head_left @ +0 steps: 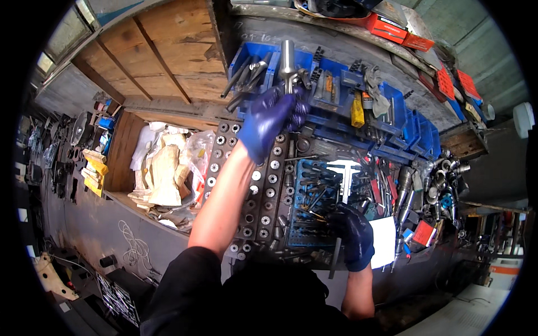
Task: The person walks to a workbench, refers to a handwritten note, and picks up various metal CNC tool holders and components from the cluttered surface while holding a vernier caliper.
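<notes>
My left hand, in a blue-purple glove, reaches up toward the row of blue bins. Its fingers are closed on the narrow lower end of a shiny metal tool with a thick cylindrical shank, held upright in front of the bins. Lower on the right, my right hand, in a dark blue glove, is closed around a vernier caliper. The caliper's jaws point away from me, and its beam sticks out below the hand. Beneath it lies a blue rack holding several drill bits and small cutters.
Blue bins with tools line the back. Between the hands' reach, a rack of round collets stands beside a wooden box of gloves and plastic. A white sheet and a red box lie right, near loose metal tool holders.
</notes>
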Demonstrator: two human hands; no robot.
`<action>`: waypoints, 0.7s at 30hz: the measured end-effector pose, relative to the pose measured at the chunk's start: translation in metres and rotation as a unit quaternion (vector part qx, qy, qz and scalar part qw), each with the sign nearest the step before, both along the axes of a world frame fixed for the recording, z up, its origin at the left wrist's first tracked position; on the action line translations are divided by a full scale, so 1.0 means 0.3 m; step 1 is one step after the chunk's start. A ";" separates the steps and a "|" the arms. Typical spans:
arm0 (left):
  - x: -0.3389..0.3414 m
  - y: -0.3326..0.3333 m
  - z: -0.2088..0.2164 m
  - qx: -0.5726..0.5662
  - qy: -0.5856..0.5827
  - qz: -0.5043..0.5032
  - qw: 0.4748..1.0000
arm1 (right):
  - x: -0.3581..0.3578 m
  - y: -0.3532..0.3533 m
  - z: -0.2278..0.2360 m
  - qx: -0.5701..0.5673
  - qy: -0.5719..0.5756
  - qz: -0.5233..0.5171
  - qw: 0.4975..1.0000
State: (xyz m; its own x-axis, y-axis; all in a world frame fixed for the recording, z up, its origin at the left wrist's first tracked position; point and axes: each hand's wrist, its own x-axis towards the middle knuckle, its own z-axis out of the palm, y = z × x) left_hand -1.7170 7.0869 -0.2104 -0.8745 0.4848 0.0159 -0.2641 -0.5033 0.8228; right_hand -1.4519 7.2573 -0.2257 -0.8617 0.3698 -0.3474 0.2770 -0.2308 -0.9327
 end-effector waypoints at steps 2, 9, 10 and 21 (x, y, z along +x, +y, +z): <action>0.101 -0.041 0.017 0.017 0.076 0.001 0.997 | -0.003 -0.007 0.006 -0.005 -0.011 0.009 1.000; 0.288 -0.156 0.076 0.056 0.116 -0.054 0.990 | -0.006 -0.032 -0.013 0.061 0.014 0.061 0.996; 0.301 -0.163 0.070 0.063 0.098 -0.058 0.991 | 0.006 -0.022 -0.049 0.061 0.010 0.049 0.997; 0.361 -0.173 0.125 0.024 0.103 0.024 0.994 | 0.029 -0.029 -0.038 0.045 0.016 0.083 0.995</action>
